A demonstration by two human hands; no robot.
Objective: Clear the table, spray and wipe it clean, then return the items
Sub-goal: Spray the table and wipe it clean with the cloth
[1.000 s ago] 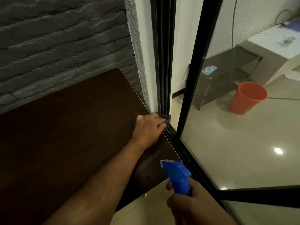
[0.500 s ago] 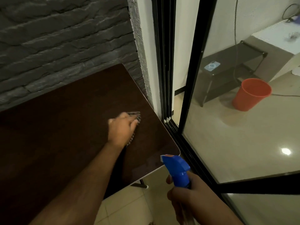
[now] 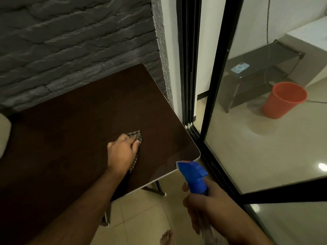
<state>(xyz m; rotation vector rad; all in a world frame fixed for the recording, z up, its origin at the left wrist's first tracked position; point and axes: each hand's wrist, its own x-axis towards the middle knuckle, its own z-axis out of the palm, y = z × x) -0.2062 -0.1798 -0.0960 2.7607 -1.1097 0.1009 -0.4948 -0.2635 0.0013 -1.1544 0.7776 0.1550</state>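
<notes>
1. Two hands are working: nearest, your right hand [image 3: 210,206] is gripping the blue-headed spray bottle [image 3: 194,175] just off the table's corner.
2. Your left hand [image 3: 122,152] is pressing the checked cloth [image 3: 137,138] flat, fingers extended, on the dark table [image 3: 79,112]; try overlapping strokes with even pressure.
3. Beyond, the far edge by the brick wall [image 3: 70,41] is awaiting wiping.

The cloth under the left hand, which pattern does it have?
The cloth has a small dark-and-light check, seen in the head view.
</notes>
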